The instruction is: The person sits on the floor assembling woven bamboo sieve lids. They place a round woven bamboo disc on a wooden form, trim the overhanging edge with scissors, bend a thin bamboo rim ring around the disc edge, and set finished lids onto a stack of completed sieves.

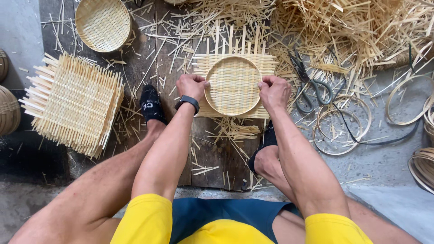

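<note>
A: Start close. What do the hands have?

B: The left hand (192, 86) and the right hand (272, 89) sit on opposite sides of a round bamboo hoop (233, 86) pressed onto a square woven mat (266, 63). Each grip is curled tight, fingers pinching the rim of the hoop. The mat lies on the wooden board (208, 149) between the person's feet.

A: How would that piece handle?

B: My guess: very light, springy rather than stiff, and dry enough to slide. The thin strips would likely crack if bent sharply. The rim looks the firmest place to hold, at two opposite points, as now.

A: What can't you make out?

B: The fingertips are tucked under the knuckles, so I cannot tell whether they hook beneath the mat. The mat's near edge hides behind the hoop and wrists.

A: And farther out?

B: A stack of square mats (74, 104) on the left, shears (309, 88) and loose hoops (343, 124) on the right, a finished round tray (103, 23) and a heap of offcuts (357, 29) beyond. Coils at the right edge are cut off by the frame.
</note>
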